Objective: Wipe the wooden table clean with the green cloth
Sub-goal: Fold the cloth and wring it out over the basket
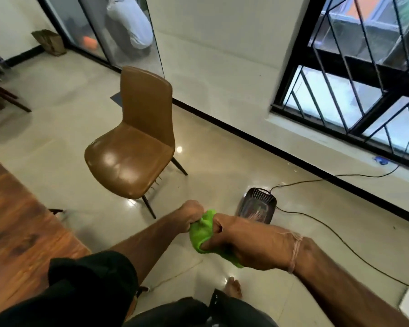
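Black shorts (92,279) are seen at the very bottom, close up. A bare foot (233,289) is seen on the floor (222,161), under the hands.

The green cloth (201,230) is held up in the air between the two hands. It is over the floor, not on the surface. One end is gripped by the left hand (192,214), with the fingers curled tight round it. The other end is bunched inside the right hand (242,245), which is closed round it too. The two hands are kept close together, with only the cloth between them.

The cloth is judged to be soft, light and floppy. It can be squashed, folded or twisted, and it is not likely to be broken. It is best held as a bunch in one hand, with a flat part left free for rubbing.

The wooden surface (14,220) lies well off to the left of the left hand. It is not touched by the cloth yet. A brown chair (132,147) is seen past the hands. A small black box (256,208) with bars on its front is seen just beyond the right hand.
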